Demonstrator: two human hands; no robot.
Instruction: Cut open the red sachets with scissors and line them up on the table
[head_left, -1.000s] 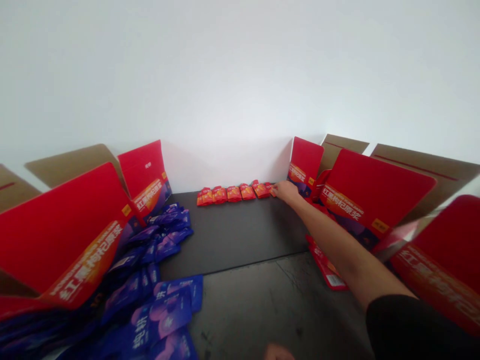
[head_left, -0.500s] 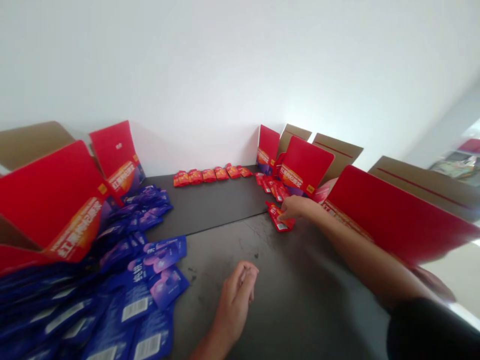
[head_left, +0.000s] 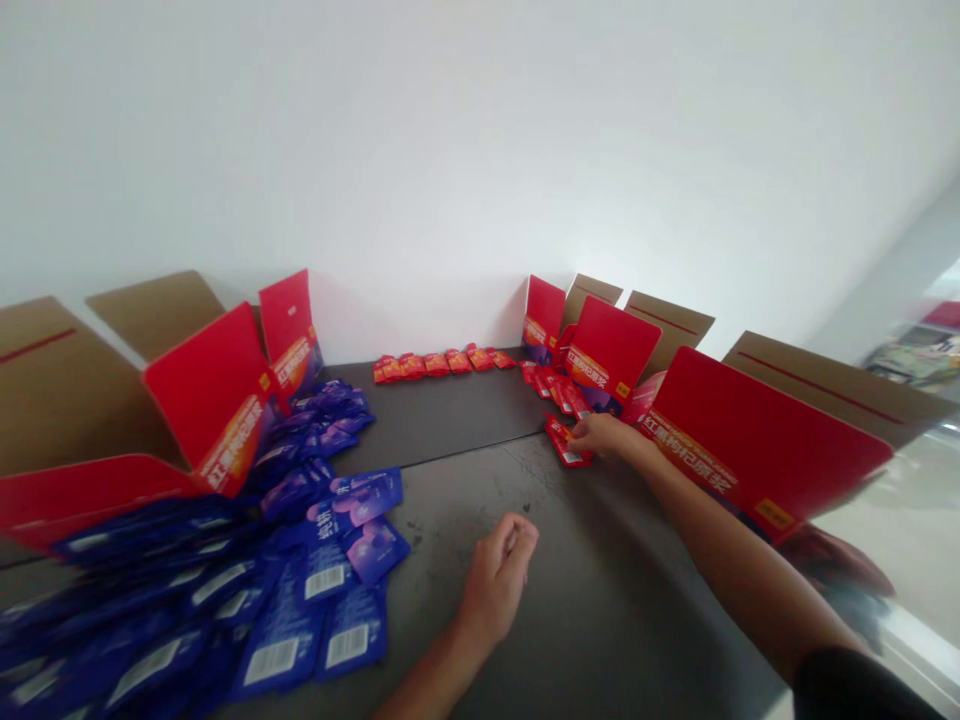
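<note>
My right hand (head_left: 598, 436) reaches out to the right side of the table, fingers closed on a red pouch (head_left: 561, 440) lying flat near the boxes. Part of that pouch is under my fingers. My left hand (head_left: 501, 565) hovers over the dark table (head_left: 465, 490) in a loose fist, and nothing shows in it. Just behind the right hand lies a row of overlapping red pouches (head_left: 559, 388). Many blue pouches (head_left: 325, 575) with white barcode labels are spread in layers to the left of my left hand.
Open red cartons (head_left: 611, 345) line the right side, their flaps raised. More open cartons (head_left: 214, 385) stand at the left behind the blue pouches. A short row of red pouches (head_left: 436, 364) lies along the white wall (head_left: 420, 150). A seam crosses the table.
The view has turned slightly left and up, so more of the left cartons shows. My right hand stays at the same red pouch; my left hand remains curled over the table.
</note>
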